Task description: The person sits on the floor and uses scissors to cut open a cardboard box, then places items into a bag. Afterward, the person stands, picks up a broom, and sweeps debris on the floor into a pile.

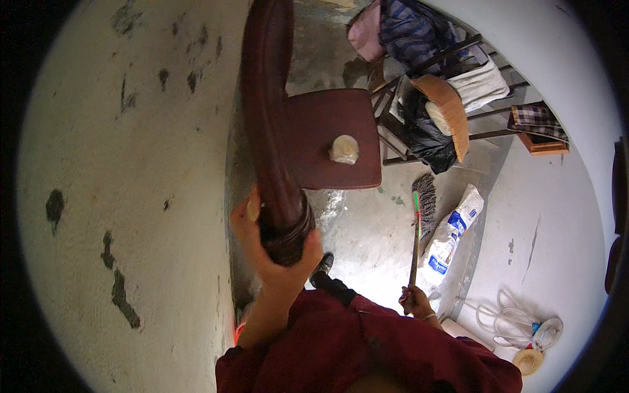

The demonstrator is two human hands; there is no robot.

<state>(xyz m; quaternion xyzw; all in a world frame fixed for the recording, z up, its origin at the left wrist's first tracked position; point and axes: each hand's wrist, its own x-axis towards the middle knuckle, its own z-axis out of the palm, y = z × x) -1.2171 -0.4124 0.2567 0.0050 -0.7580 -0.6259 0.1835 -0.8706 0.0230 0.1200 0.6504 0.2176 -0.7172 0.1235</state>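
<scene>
My left hand (pixel 275 275) is wrapped around the rounded end of a dark red-brown wooden rail (pixel 270 142), which looks like the top of a chair's back. Below that rail shows the chair's flat seat (pixel 319 113). On the seat rests a small pale roll-like object (pixel 345 149), whose exact kind I cannot tell. Down at my right side, my right hand (pixel 417 302) grips the handle of a broom (pixel 415 250). Its dark bristles (pixel 425 204) touch or hover near the concrete floor; the gap is hard to judge.
A stained wall (pixel 147 196) runs close along my left. Right of the broom lies a white sack (pixel 449 240) with blue printing. Beyond it, a dark rack (pixel 393 142) carries cloths and a black plastic bag (pixel 427 132). A pale hose (pixel 501 314) hangs at lower right.
</scene>
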